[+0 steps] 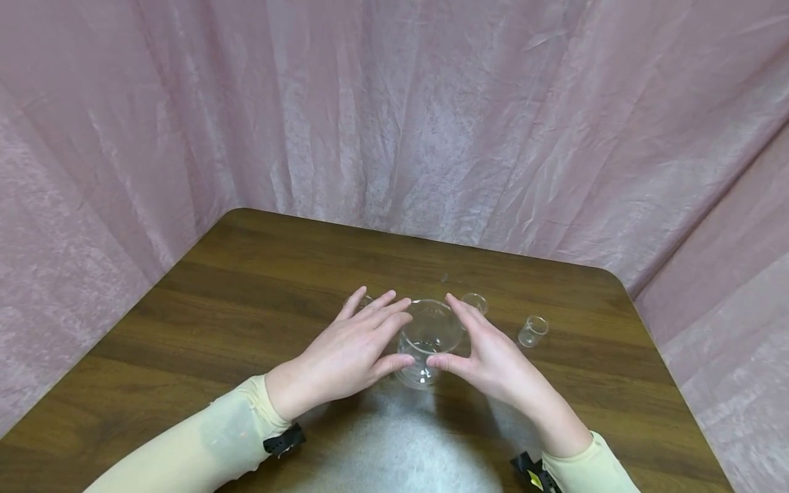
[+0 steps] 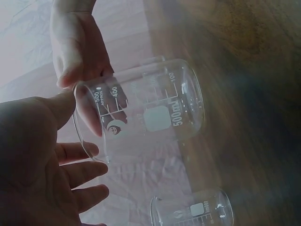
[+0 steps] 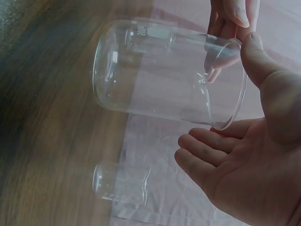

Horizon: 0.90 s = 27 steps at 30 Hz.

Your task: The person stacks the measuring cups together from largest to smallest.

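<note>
A large clear glass beaker (image 1: 429, 335) stands upright on the wooden table, between the two hands. White print on its side (image 2: 157, 117) reads 500 ml, with a graduated scale. My left hand (image 1: 354, 346) is at the left of the rim, its fingers spread and its thumb tip by the near edge. Opposite it, my right hand (image 1: 496, 352) has its thumb at the near rim and its fingers extended along the far right side. Neither hand's fingers curl round the glass. In the right wrist view the right fingers (image 3: 202, 150) lie just outside the beaker's mouth.
A smaller beaker (image 1: 533, 331) stands to the right of the right hand. Another beaker (image 1: 474, 302) shows behind the right fingertips. Mostly hidden behind the left fingers is a further small beaker (image 1: 366, 300). Pink curtains (image 1: 394, 123) hang around the table (image 1: 246, 274).
</note>
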Motion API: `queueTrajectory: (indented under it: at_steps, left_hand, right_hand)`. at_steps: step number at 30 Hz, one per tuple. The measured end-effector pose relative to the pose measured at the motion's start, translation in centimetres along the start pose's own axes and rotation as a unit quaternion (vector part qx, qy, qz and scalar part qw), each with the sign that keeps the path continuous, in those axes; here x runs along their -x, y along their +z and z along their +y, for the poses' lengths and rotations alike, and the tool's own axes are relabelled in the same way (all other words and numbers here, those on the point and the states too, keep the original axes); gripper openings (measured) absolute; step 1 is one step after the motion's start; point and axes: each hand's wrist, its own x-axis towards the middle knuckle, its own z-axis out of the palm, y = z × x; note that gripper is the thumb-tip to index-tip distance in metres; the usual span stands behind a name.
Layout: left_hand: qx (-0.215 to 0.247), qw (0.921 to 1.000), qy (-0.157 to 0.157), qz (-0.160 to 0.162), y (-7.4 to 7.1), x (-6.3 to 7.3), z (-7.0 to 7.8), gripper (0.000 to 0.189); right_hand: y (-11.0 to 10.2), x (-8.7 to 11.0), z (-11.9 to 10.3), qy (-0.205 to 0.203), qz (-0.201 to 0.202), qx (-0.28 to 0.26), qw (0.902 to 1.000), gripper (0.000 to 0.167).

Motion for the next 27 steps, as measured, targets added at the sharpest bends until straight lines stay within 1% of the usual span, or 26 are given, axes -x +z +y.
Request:
queueTrajectory:
  at_steps: [5,12,17,20,27]
  left_hand:
    - [0.006,1.0000,-0.001,-0.002,0.1,-0.4,0.0,0.061]
    - [0.014,0.9998,-0.008,-0.012,0.2,-0.9,0.1,0.063]
    - [0.024,0.9994,-0.015,-0.020,0.1,-0.9,0.0,0.072]
    - [0.029,0.9992,-0.021,-0.020,0.0,-0.8,-0.2,0.077]
    - [0.033,0.9987,-0.038,-0.012,-0.3,-0.5,-1.0,0.078]
  right_hand:
    - [-0.2,-0.2,0.0,-0.008,-0.004,-0.003,1.0000,0.106]
    - [-0.1,-0.2,0.1,-0.008,-0.003,-0.006,0.9999,0.106]
    - [0.2,-0.3,0.1,-0.004,0.004,-0.023,0.9997,0.106]
    - [0.3,-0.3,0.1,0.001,0.007,-0.031,0.9995,0.105]
    - [0.3,-0.3,0.2,0.003,0.015,-0.027,0.9995,0.102]
